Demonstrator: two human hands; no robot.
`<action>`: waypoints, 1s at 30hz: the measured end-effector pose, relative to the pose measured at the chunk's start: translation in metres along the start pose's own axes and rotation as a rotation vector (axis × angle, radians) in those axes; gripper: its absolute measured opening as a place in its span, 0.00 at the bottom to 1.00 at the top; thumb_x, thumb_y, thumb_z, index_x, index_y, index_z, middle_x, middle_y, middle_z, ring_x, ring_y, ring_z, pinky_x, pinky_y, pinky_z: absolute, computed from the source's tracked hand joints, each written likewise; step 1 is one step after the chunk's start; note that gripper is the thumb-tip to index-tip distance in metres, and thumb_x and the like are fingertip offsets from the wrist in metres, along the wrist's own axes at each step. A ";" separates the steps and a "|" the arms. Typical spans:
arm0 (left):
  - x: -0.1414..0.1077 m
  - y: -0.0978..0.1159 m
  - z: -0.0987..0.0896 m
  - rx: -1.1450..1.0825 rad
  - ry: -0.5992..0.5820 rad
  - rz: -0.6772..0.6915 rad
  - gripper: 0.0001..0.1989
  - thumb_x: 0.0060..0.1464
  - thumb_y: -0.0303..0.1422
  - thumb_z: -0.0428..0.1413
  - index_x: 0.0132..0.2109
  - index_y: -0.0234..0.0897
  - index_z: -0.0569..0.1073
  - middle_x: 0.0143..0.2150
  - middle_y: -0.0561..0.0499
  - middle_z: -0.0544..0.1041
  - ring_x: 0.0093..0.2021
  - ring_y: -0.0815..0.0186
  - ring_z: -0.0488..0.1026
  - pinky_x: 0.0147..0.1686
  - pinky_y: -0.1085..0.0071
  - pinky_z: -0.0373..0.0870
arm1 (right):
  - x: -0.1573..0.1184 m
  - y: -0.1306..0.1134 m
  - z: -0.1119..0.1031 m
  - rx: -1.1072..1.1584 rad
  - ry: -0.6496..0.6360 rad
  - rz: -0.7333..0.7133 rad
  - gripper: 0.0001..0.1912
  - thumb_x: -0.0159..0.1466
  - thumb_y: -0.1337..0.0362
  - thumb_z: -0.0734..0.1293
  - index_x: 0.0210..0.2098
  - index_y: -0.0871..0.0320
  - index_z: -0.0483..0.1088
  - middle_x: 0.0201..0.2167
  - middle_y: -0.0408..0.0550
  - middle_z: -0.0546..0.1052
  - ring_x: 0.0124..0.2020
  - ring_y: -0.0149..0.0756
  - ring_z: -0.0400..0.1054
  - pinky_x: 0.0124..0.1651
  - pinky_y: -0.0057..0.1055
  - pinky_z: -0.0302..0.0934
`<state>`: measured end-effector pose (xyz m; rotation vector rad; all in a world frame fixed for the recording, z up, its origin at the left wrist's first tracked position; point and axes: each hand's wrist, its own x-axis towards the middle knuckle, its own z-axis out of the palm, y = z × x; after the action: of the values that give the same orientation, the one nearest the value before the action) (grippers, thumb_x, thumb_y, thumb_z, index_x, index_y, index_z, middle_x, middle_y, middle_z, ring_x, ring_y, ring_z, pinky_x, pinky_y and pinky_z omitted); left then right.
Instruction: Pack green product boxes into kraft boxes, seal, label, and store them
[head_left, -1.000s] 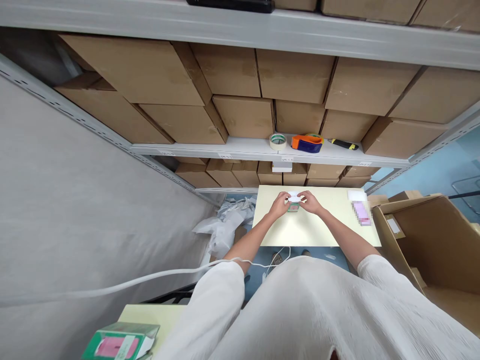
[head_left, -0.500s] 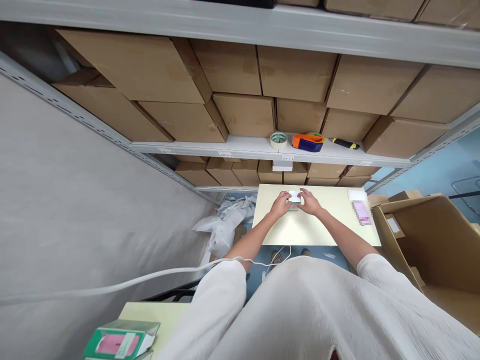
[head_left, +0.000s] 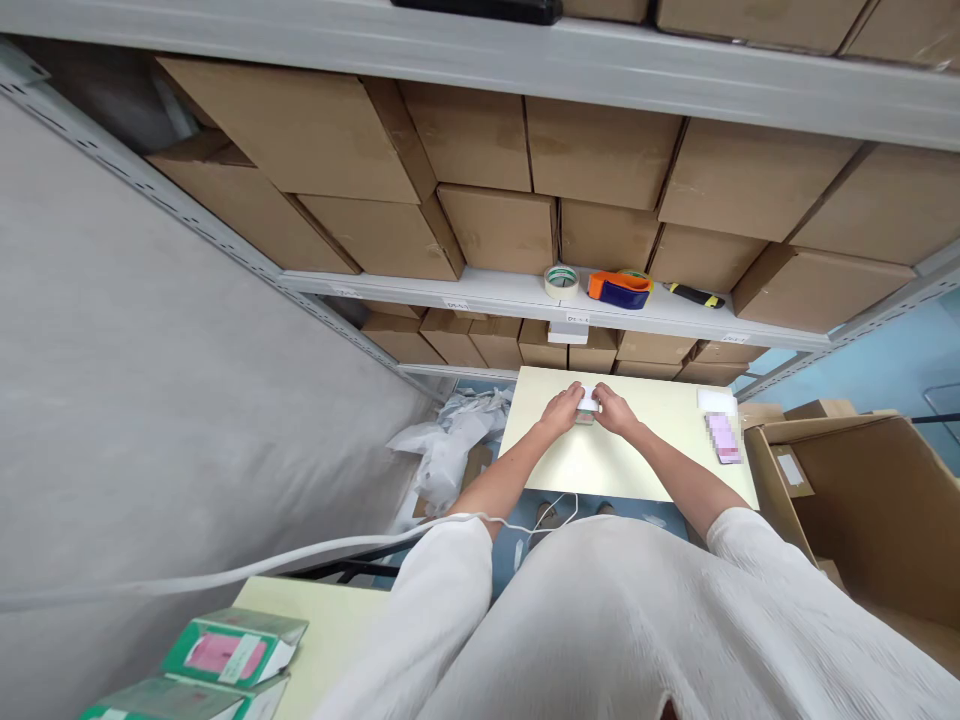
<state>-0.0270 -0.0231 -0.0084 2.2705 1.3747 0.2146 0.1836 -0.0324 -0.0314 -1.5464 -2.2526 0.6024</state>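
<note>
Near the far edge of the pale yellow table (head_left: 540, 460), a small white and green box (head_left: 587, 404) is between my two hands. My left hand (head_left: 564, 408) is closed on its left side, thumb and fingers at the white top. On the right side, my right hand (head_left: 615, 408) grips the same box with bent fingers. The fingers cover part of the box, so its details are too small to make out.
A pink-screened phone (head_left: 723, 438) and a white pad (head_left: 717, 402) lie at the table's right. Beyond stands a shelf (head_left: 495, 290) with cartons, tape (head_left: 562, 282) and a cutter (head_left: 695, 295). An open carton (head_left: 870, 500) is at right; green boxes (head_left: 225, 650) sit lower left.
The view has shifted slightly, bringing more of the green boxes at lower left into sight. My right fingers have curled in closer over the small box, which both hands still hold.
</note>
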 end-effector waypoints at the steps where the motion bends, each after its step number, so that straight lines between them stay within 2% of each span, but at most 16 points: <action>1: -0.001 -0.001 0.000 -0.002 0.007 -0.005 0.21 0.61 0.24 0.57 0.60 0.41 0.72 0.75 0.42 0.66 0.57 0.51 0.78 0.57 0.57 0.74 | 0.001 0.000 0.001 0.005 0.002 -0.008 0.16 0.61 0.71 0.68 0.47 0.51 0.66 0.54 0.49 0.73 0.39 0.39 0.72 0.39 0.33 0.65; 6: -0.009 -0.016 -0.006 -0.011 0.041 -0.036 0.20 0.62 0.25 0.59 0.60 0.41 0.72 0.76 0.40 0.64 0.58 0.50 0.78 0.58 0.55 0.73 | 0.016 -0.010 0.012 0.017 0.011 -0.056 0.15 0.62 0.69 0.68 0.47 0.51 0.65 0.54 0.50 0.72 0.40 0.40 0.72 0.39 0.34 0.65; 14: -0.015 -0.074 -0.032 -0.070 0.096 -0.097 0.24 0.61 0.20 0.54 0.61 0.42 0.71 0.79 0.43 0.58 0.64 0.50 0.74 0.61 0.55 0.72 | 0.070 -0.048 0.038 0.040 0.030 -0.048 0.15 0.61 0.70 0.67 0.46 0.51 0.65 0.54 0.50 0.73 0.39 0.40 0.71 0.39 0.34 0.64; 21: -0.020 -0.124 -0.055 -0.175 0.184 -0.073 0.27 0.63 0.21 0.52 0.66 0.43 0.73 0.67 0.42 0.69 0.61 0.53 0.75 0.63 0.57 0.74 | 0.120 -0.079 0.057 0.067 0.037 -0.011 0.16 0.61 0.71 0.66 0.47 0.51 0.64 0.55 0.52 0.74 0.40 0.42 0.72 0.42 0.37 0.67; 26: -0.022 -0.150 -0.064 -0.143 0.167 -0.057 0.30 0.65 0.23 0.50 0.72 0.42 0.69 0.71 0.40 0.66 0.64 0.52 0.73 0.64 0.56 0.74 | 0.148 -0.094 0.061 0.076 0.021 -0.002 0.18 0.60 0.72 0.66 0.48 0.52 0.65 0.56 0.54 0.74 0.42 0.43 0.72 0.45 0.38 0.69; 30: -0.021 -0.163 -0.070 -0.125 0.152 -0.058 0.32 0.65 0.24 0.51 0.74 0.42 0.67 0.73 0.40 0.65 0.65 0.51 0.72 0.65 0.55 0.73 | 0.161 -0.102 0.063 0.079 0.013 0.010 0.20 0.60 0.72 0.66 0.50 0.51 0.66 0.57 0.53 0.75 0.42 0.42 0.72 0.46 0.39 0.70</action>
<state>-0.1919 0.0433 -0.0216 2.1451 1.4578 0.4493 0.0152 0.0761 -0.0249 -1.5197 -2.1860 0.6733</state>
